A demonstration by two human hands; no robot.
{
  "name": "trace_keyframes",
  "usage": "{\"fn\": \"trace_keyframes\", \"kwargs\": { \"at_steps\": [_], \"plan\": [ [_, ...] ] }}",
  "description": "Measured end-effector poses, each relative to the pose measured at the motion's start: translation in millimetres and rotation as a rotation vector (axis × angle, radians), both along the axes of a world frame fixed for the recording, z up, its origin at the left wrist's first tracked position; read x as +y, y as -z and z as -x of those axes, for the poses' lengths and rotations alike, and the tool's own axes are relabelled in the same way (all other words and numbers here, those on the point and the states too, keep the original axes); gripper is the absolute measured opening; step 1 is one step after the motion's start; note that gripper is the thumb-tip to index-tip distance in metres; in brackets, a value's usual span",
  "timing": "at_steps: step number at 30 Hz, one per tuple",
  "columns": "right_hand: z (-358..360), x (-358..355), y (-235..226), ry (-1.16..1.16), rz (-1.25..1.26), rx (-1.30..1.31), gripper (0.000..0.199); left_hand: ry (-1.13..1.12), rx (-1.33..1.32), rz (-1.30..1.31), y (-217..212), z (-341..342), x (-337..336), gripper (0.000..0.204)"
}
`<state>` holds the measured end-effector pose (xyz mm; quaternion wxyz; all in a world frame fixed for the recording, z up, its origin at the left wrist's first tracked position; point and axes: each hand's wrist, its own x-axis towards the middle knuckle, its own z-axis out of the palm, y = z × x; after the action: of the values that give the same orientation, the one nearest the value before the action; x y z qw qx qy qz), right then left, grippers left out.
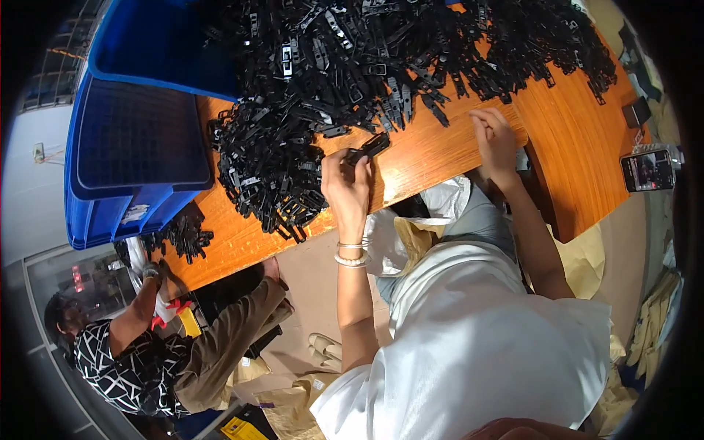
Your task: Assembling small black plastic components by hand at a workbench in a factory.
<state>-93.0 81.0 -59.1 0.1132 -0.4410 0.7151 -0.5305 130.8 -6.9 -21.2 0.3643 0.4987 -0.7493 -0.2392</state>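
My left hand (pixel 345 187), with bracelets at its wrist, is closed around a black plastic clip-like piece (pixel 375 147) just above the table. The piece's far end sticks out past my fingers toward the upper right; its near end is hidden by them. Over the table's front edge, apart from the pile, my right hand (pixel 497 143) has its fingers loosely bent and a little apart, with nothing visible in them. A large pile of similar black pieces (pixel 271 158) lies beside and beyond my left hand. Several loose ones (pixel 400 103) lie at its near edge.
Blue plastic crates (pixel 139 194) stand on the wooden table (pixel 440 158) at the left. A phone on a holder (pixel 648 171) is at the right edge. A person in a patterned shirt (pixel 125 359) sits at lower left. White sacking (pixel 389 246) hangs near my lap.
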Motion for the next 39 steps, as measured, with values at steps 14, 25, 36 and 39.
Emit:
{"fn": "trace_keyframes", "kwargs": {
  "at_steps": [14, 25, 36, 39],
  "plan": [
    [32.8, -18.4, -24.9, 0.129, -0.238, 0.724, 0.014, 0.273, 0.122, -0.167, -1.4, 47.0, 45.2, 0.029],
    [20.4, -0.3, -17.8, -0.001, -0.08, 0.608, 0.015, 0.288, 0.623, -0.74, 1.6, 53.6, 37.9, 0.024],
    [-10.4, 17.7, -57.1, -0.504, 0.161, 0.32, 0.012, 0.567, 1.127, -1.596, 12.7, 50.5, 24.9, 0.028],
    [-8.2, 19.0, -61.3, -0.586, 0.112, 0.418, 0.013, 0.565, 1.059, -1.622, 7.4, 53.1, 26.5, 0.028]
  ]
}}
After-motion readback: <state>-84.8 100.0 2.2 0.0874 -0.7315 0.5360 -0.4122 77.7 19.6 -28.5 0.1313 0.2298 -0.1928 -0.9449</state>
